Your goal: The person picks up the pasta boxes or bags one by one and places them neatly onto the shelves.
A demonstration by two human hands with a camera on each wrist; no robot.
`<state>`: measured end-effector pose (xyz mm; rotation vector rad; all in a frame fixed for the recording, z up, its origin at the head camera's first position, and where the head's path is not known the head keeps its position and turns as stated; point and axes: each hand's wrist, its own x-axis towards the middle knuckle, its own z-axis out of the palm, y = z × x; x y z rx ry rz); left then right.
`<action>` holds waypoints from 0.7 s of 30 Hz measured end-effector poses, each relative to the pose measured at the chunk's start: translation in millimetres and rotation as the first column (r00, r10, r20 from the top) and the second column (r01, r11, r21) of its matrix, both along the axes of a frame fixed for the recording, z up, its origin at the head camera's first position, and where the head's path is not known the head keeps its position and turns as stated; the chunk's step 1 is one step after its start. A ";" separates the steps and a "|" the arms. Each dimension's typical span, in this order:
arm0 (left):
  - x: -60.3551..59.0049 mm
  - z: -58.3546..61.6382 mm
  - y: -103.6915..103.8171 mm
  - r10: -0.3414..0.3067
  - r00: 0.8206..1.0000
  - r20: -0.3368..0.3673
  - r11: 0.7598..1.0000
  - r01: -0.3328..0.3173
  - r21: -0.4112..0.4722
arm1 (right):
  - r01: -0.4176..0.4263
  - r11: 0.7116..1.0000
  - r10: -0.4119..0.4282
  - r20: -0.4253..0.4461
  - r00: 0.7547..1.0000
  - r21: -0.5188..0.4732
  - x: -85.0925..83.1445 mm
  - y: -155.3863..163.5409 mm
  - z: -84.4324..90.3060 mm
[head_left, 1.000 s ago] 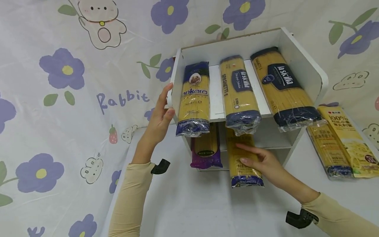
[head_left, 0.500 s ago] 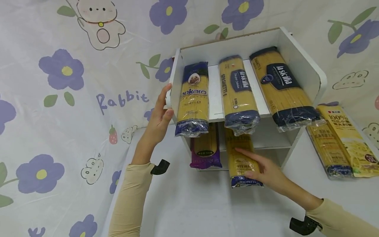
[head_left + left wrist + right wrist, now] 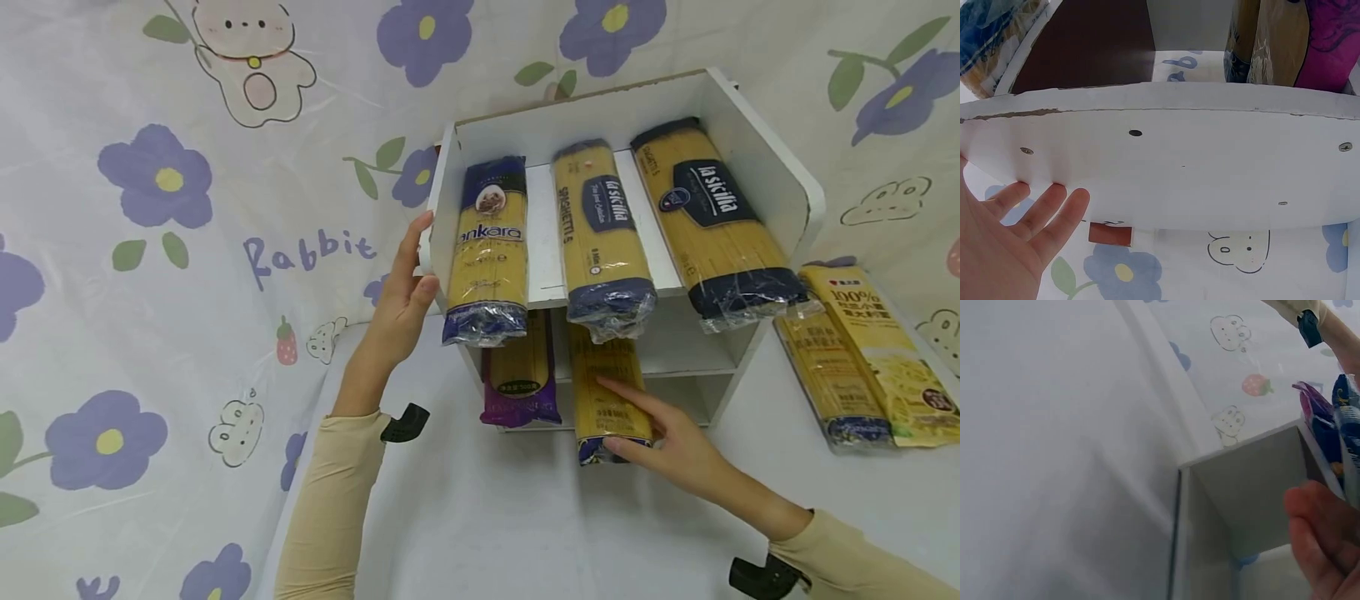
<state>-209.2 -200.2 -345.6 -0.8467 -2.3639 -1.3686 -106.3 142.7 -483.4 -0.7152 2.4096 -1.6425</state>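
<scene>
- Right hand: fingers straight, pressing spaghetti packet on the lower shelf, 6 o'clock of white shelf unit.
- Left hand: fingers spread flat against the unit's side panel, 9 o'clock.

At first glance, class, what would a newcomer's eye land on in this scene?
Probably the white shelf unit standing against the flowered cloth, with three spaghetti packs jutting over its upper shelf. Below, the right hand presses straight fingers on a yellow spaghetti pack lying partly in the lower shelf, while the left hand steadies the unit's left wall.
</scene>
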 end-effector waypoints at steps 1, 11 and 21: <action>0.1 0.0 -0.5 0.001 1.000 0.004 1.000 -0.001 0.001 | -0.006 0.999 0.005 0.021 1.000 0.035 -0.5 0.2 4.5; 1.1 1.0 -3.2 0.004 1.000 0.014 1.000 -0.004 0.001 | -0.552 0.796 0.604 0.261 0.753 -0.247 -1.6 38.2 55.1; 0.3 1.4 -2.0 0.004 1.000 0.001 1.000 -0.004 -0.007 | -0.682 0.603 0.781 0.131 0.611 -0.413 10.0 11.2 24.3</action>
